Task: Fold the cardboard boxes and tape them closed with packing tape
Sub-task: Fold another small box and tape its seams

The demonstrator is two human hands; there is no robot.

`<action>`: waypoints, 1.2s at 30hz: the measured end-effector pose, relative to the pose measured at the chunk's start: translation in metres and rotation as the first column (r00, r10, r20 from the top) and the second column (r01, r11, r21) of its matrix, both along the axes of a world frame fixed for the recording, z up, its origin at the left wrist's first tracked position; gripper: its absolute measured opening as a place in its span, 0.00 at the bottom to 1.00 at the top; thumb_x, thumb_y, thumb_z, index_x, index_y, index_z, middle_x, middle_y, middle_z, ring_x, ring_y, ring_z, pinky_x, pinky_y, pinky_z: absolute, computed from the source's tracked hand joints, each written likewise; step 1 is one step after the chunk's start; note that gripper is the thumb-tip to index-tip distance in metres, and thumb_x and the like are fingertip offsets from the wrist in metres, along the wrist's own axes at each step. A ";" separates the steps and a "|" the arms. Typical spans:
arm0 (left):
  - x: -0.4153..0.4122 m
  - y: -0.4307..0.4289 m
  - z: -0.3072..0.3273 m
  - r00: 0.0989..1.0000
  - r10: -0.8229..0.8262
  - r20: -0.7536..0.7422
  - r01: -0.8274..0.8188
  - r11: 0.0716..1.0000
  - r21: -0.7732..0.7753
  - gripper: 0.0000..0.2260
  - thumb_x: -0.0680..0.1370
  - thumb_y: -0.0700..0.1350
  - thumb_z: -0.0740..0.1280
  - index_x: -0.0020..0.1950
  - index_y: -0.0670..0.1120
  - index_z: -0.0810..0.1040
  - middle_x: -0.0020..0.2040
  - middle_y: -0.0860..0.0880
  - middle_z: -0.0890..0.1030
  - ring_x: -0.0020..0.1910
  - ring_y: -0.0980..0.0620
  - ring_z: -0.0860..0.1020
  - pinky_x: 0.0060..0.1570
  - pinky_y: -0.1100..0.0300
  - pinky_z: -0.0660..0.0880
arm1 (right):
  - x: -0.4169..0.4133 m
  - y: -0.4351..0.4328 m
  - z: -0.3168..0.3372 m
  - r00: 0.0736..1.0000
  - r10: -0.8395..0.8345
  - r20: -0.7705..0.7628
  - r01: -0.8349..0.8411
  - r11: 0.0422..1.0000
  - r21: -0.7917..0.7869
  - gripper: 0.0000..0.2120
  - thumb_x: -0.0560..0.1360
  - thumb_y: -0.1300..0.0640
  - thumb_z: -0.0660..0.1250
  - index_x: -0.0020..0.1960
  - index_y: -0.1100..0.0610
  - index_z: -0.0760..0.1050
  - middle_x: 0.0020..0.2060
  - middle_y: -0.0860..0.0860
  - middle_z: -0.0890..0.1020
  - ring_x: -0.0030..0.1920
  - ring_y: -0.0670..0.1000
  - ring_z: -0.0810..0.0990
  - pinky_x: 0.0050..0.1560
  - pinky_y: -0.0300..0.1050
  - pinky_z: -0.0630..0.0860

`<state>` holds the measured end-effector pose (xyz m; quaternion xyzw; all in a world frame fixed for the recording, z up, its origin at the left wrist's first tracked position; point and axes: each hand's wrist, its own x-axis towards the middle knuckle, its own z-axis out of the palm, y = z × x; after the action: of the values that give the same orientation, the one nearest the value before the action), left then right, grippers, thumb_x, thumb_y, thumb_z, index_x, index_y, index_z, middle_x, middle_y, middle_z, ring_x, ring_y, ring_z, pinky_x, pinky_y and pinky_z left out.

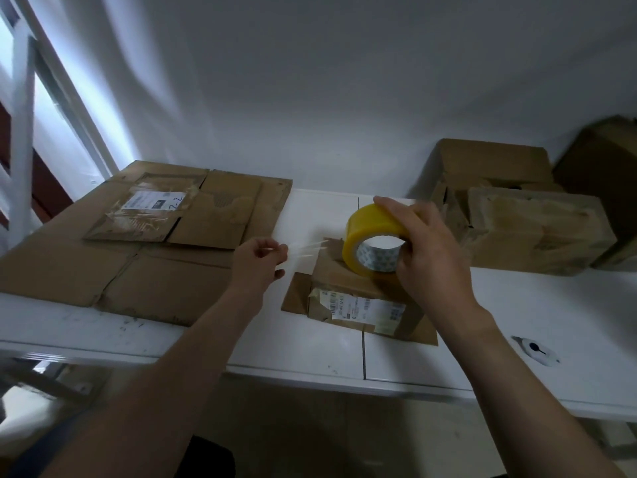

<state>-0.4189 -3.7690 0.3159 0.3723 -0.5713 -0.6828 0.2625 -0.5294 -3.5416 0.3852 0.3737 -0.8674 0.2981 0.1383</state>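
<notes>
A small folded cardboard box [358,301] with a shipping label on its near side sits in the middle of the white table [517,339]. On its top stands a yellow roll of packing tape [368,232], gripped by my right hand [431,250]. My left hand [260,262] pinches the free end of a clear strip of tape [306,251] pulled out leftward from the roll. The strip hangs in the air between both hands, above the box's left edge.
Flattened cardboard boxes [138,236] lie stacked on the left part of the table, the top one bearing a label. Assembled, worn boxes [531,229] stand at the back right against the wall. A dark stain [534,348] marks the table near the right.
</notes>
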 end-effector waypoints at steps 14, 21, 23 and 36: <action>-0.010 0.034 -0.017 0.984 -0.107 0.144 0.120 0.988 -0.092 0.18 0.77 0.32 0.64 0.33 0.51 0.80 0.37 0.47 0.82 0.35 0.48 0.78 0.29 0.60 0.74 | 0.007 -0.005 -0.003 0.998 -0.041 -0.048 0.042 0.999 0.026 0.37 0.78 0.67 0.64 0.75 0.34 0.59 0.64 0.51 0.70 0.61 0.57 0.73 0.49 0.56 0.80; -0.006 0.046 -0.008 0.960 -0.191 0.204 0.210 0.975 -0.074 0.17 0.78 0.34 0.56 0.40 0.45 0.83 0.40 0.42 0.83 0.37 0.43 0.82 0.34 0.42 0.83 | 0.002 -0.003 -0.006 0.999 -0.034 -0.006 0.034 0.999 -0.021 0.37 0.78 0.68 0.64 0.76 0.35 0.62 0.63 0.50 0.69 0.62 0.55 0.72 0.48 0.48 0.77; -0.002 0.045 -0.004 0.953 -0.218 0.209 0.244 0.964 -0.105 0.17 0.78 0.33 0.57 0.40 0.45 0.83 0.38 0.42 0.83 0.36 0.43 0.83 0.36 0.44 0.84 | 0.001 -0.004 -0.007 0.999 -0.034 -0.007 0.034 0.999 -0.027 0.37 0.78 0.68 0.64 0.76 0.35 0.62 0.63 0.50 0.70 0.62 0.55 0.72 0.48 0.48 0.77; 0.005 0.034 0.008 0.745 -0.335 0.577 0.546 0.803 -0.239 0.14 0.81 0.40 0.59 0.43 0.37 0.81 0.41 0.42 0.81 0.37 0.50 0.75 0.39 0.57 0.71 | 0.005 -0.003 -0.004 1.000 -0.017 -0.009 0.016 0.999 -0.041 0.36 0.77 0.69 0.64 0.75 0.37 0.64 0.63 0.50 0.70 0.63 0.55 0.72 0.52 0.51 0.78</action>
<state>-0.4135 -3.7354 0.3242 0.3289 -0.8171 -0.4735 -0.0012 -0.5246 -3.5446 0.3810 0.3650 -0.8634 0.3131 0.1524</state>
